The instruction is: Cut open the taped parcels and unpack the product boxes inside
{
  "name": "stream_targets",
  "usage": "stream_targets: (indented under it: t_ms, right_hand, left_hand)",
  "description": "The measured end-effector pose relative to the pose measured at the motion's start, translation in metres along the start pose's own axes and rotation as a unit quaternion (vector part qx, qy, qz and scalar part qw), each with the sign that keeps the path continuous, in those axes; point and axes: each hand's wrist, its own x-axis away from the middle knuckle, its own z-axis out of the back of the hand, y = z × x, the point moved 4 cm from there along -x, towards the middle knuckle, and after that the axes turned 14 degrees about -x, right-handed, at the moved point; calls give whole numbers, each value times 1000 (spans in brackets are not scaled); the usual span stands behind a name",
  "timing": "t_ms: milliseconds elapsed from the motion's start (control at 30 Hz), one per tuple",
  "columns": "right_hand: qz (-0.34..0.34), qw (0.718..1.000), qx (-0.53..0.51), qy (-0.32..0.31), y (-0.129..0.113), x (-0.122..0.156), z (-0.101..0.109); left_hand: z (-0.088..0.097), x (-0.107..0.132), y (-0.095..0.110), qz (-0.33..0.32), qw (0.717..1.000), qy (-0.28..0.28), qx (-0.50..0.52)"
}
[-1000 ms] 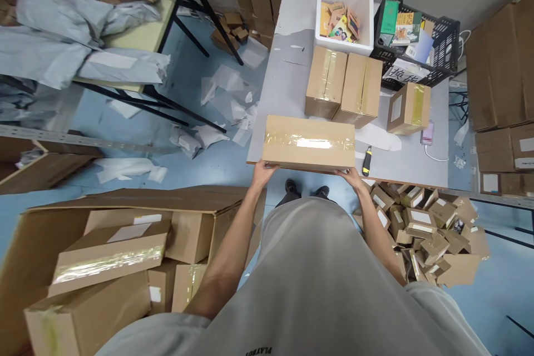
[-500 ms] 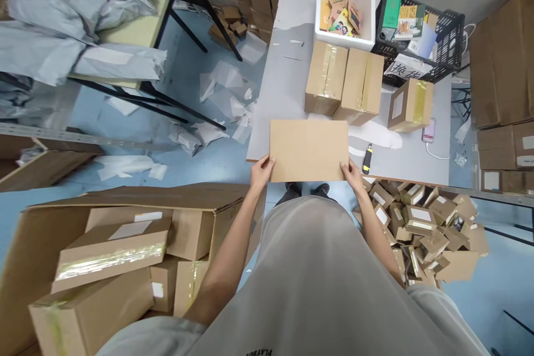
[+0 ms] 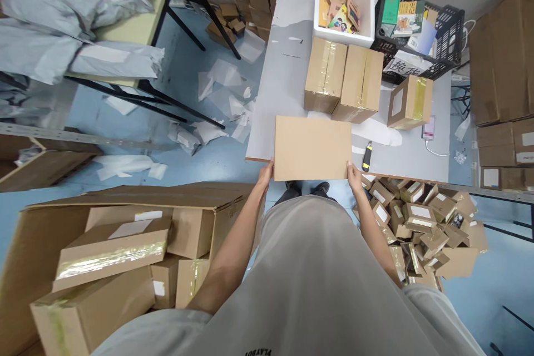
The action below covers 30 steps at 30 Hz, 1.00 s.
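Observation:
Between my two hands is a flat, plain brown cardboard box [image 3: 312,148], held at the table's front edge, partly over the grey tabletop [image 3: 267,122]. My left hand [image 3: 265,173] is closed on its left side near the lower corner. On the opposite side, my right hand [image 3: 354,174] grips the lower right corner. The fingers under the box are hidden. Just right of the box lies a black and yellow utility knife [image 3: 367,157]. Two taped cartons [image 3: 325,75] stand directly behind it, side by side.
A white foam bin [image 3: 345,36] and a black crate [image 3: 448,28] hold books and packs. One small taped carton [image 3: 411,102] stands near a phone [image 3: 428,128]. A large box of cartons [image 3: 54,203] is at my left; many opened cartons [image 3: 421,222] are heaped at my right.
The cardboard box has shifted slightly right and shows more of its face, as if tilted. Both hands moved with it, and their grip is now more at the sides.

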Motion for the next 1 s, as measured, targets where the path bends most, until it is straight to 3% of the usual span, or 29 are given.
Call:
stream_targets:
  t_ms: [100, 200, 300, 433, 500, 567, 667, 733, 867, 1000]
  right_hand:
    - [17, 997, 28, 63, -12, 0, 25]
    - [73, 988, 58, 124, -40, 7, 36]
    - [116, 991, 32, 58, -76, 15, 15]
    - [124, 991, 5, -50, -121, 23, -29]
    - [124, 991, -7, -56, -138, 24, -40]
    - [119, 990, -41, -67, -150, 25, -47]
    - [102, 983, -107, -110, -157, 24, -58]
    - [90, 979, -129, -133, -155, 23, -67]
    - [93, 977, -124, -148, -148, 20, -84]
    - [113, 976, -113, -149, -146, 18, -82]
  left_hand:
    - [-5, 5, 15, 3, 1000, -20, 11]
    - [-19, 18, 44, -42, 996, -59, 58]
    - [-38, 35, 78, -85, 984, -114, 103]
    - [-55, 58, 116, -118, 976, -166, 79]
    - [-51, 71, 132, -152, 977, -135, 70]
    - [-38, 85, 148, -202, 975, -67, 63]
    - [-16, 104, 168, -256, 966, 18, 31]
    - [-5, 109, 174, -258, 965, 54, 4]
    - [6, 103, 170, -231, 968, 96, -21]
    - [3, 88, 154, -228, 970, 83, -26]
